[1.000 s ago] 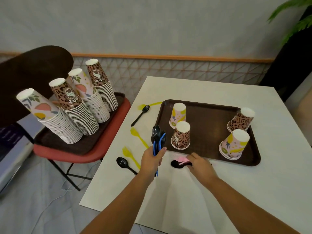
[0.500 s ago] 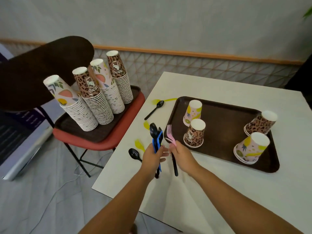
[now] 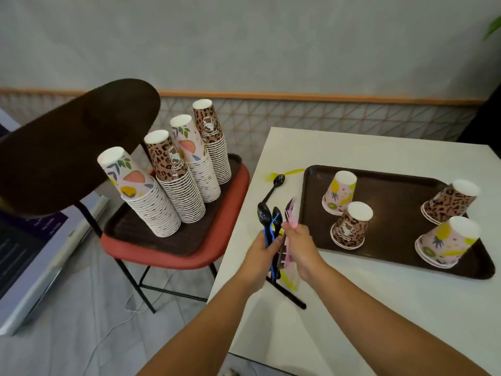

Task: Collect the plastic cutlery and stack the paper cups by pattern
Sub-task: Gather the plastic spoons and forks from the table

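Both hands, left (image 3: 261, 249) & right (image 3: 299, 246), grip cutlery bundle (image 3: 271, 223) upright.

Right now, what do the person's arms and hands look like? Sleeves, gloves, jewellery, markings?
Both forearms are bare as far as the frame shows, with no sleeve in view. The left hand and the right hand are bare too: no gloves. No watch, bracelet or ring is visible, and no markings or tattoos. Nails cannot be made out clearly.

Both forearms extend forward and converge over the table edge. Left hand (image 3: 261, 251): fingers curled, gripping a cutlery bundle (image 3: 269, 222) upright. Right hand (image 3: 299, 246): fingers curled, pinching a pink fork (image 3: 291, 214), pressed against the left.
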Tool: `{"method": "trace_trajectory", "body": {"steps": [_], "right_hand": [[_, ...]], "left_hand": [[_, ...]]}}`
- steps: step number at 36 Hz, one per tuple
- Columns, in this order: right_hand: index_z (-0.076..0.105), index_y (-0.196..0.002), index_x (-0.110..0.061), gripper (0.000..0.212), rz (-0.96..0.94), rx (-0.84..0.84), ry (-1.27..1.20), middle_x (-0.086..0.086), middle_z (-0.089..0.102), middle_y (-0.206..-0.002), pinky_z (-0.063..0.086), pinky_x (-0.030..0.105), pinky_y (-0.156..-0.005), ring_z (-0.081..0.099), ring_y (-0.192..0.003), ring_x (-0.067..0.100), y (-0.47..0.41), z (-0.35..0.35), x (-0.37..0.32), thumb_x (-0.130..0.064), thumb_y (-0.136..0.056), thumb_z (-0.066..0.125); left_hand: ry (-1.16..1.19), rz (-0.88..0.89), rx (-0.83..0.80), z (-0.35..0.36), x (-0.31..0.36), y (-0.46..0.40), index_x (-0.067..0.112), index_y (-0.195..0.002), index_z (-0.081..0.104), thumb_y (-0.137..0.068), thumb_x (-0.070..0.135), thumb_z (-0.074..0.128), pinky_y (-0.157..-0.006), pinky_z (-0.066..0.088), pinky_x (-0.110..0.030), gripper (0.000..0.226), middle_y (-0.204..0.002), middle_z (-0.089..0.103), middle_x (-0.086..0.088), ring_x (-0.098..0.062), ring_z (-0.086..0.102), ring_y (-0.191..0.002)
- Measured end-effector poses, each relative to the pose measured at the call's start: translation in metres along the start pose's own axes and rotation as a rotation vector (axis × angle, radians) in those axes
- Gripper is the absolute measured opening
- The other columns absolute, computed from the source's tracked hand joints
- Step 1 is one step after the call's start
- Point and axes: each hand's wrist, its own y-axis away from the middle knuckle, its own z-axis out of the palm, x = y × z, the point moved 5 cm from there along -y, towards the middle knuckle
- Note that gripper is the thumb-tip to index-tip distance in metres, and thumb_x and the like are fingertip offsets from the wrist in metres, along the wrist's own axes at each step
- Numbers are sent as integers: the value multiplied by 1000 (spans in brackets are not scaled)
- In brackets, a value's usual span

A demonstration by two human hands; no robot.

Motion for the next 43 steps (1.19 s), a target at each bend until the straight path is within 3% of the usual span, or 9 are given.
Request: {"method": "trace_trajectory", "body": {"steps": [3,5,12,16,19,25,29,35,43], "right_hand": [[54,-86,-17,19,42,19,19,14,56,-83,34,25,-48,50,-66,19,-4,7,-3,-30,-96,44],[52,-82,-17,22,51,-13,-13,6,51,-67,34,24,-47,48,-57,16,-3,13,-6,-25,-98,39],[54,-106,-7,27,-53,-29,75,11,55,-77,35,23,-40,47,-55,17,-5,39,-17,-24,-99,34],[50,-116,-11,26,-114,17,144,7,62,-92,50,29,-68,58,-78,18,-3,44,-22,-27,-99,37],[46,-106,-16,19,-147,50,216,2,58,-83,50,39,-88,58,-85,19,-2,44,-23,-33,-98,40],[57,-94,-11,27,-155,104,223,9,62,-84,43,29,-75,60,-78,22,0,35,-13,-24,-100,34],[59,-111,-6,24,-133,6,711,11,59,-110,36,19,-80,58,-96,22,1,23,19,-17,-91,54],[44,-132,-15,67,-165,-115,1076,6,41,-127,34,27,-100,43,-118,25,14,24,58,-35,-75,73],[44,-129,-13,41,-309,-82,1217,6,45,-125,31,29,-96,42,-115,26,10,36,58,-19,-90,53]], "left_hand": [[20,-4,-85,-8,4,-5,15,-124,52,-100,18,41,-61,53,-21,26,-84,67,2,-6,66,-69],[23,-14,-148,-13,5,-8,13,-123,52,-101,18,41,-59,52,-19,25,-86,65,-3,-10,64,-70],[-80,40,-285,-36,16,-23,12,-96,53,-98,9,46,-58,50,-18,9,-75,55,-4,-11,57,-63],[-129,50,-341,-48,19,-31,14,-84,53,-95,-2,46,-54,45,-19,21,-56,57,8,-9,51,-54],[-169,78,-369,-52,22,-33,17,-86,53,-97,2,46,-53,41,-21,20,-53,54,8,-7,48,-51],[-232,91,-304,-72,23,-53,8,-89,45,-97,0,45,-44,39,-15,11,-68,47,-3,-1,46,-43],[-198,58,-235,-88,17,-60,9,-86,44,-97,0,44,-42,39,-15,14,-71,47,-3,0,47,-42],[-74,10,-194,-94,24,-64,12,-86,47,-96,-5,43,-42,39,-16,20,-70,45,-3,-3,45,-43],[-32,23,-237,-79,30,-65,13,-90,50,-98,8,45,-47,40,-17,12,-69,46,-2,-7,45,-51]]}}
